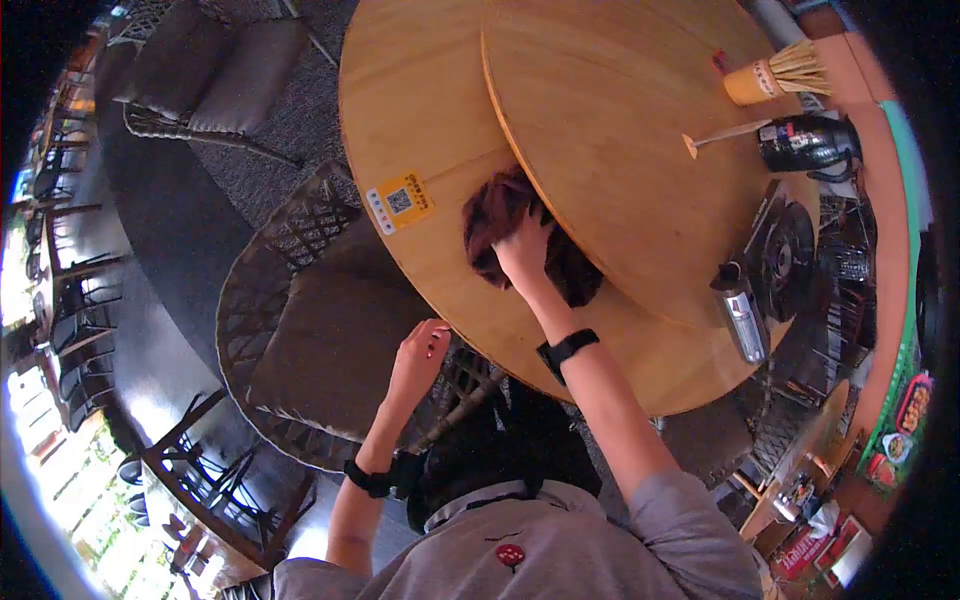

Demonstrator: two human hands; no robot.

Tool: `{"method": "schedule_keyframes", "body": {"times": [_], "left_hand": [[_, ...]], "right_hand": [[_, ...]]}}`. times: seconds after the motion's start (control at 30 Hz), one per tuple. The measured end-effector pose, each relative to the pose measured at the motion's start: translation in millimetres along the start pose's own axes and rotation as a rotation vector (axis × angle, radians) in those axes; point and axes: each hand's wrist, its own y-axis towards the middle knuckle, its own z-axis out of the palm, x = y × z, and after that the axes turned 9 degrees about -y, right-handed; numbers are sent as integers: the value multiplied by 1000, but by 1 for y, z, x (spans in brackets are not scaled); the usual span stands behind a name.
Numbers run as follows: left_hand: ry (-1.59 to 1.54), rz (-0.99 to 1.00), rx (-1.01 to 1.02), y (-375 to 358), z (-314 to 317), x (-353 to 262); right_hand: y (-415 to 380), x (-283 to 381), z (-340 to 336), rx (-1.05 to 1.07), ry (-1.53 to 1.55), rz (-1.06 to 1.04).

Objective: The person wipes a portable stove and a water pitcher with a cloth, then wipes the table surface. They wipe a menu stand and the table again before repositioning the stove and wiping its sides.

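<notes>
A dark maroon cloth (490, 222) lies bunched on the round wooden table (440, 130), against the edge of the raised round wooden board (620, 140). My right hand (527, 245) presses on the cloth, its fingers partly hidden by the folds and the board's edge. Part of the cloth spreads to the right of my wrist. At the table's near left edge is my left hand (425, 350), its fingers curled together, with nothing visible in them. A yellow card with a QR code (400, 201) lies left of the cloth.
On the far right are a holder of sticks (755, 82), a black pot (800, 143), a round black burner (785, 260) and a silver canister (744, 325). A wicker chair (330, 330) stands against the table's left side. Another cushioned chair (225, 75) is farther back.
</notes>
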Motion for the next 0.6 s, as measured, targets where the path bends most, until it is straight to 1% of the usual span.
{"method": "schedule_keyframes", "body": {"times": [0.1,0.17,0.2,0.3,0.4,0.5,0.6], "left_hand": [[15,32,28,-1,5,0],[24,85,31,1,10,-2],[34,81,39,0,12,-4],[48,89,55,1,21,-11],[67,122,62,6,30,-12],[129,156,58,18,32,-24],[111,178,50,20,33,-31]], "right_hand": [[-27,-24,6,98,37,-44],[-51,-37,7,66,37,-14],[-63,-44,6,51,37,0],[-91,-64,-7,155,21,52],[-112,-82,-10,228,84,70],[-119,-85,-9,54,70,7],[-107,-70,4,40,163,-72]]}}
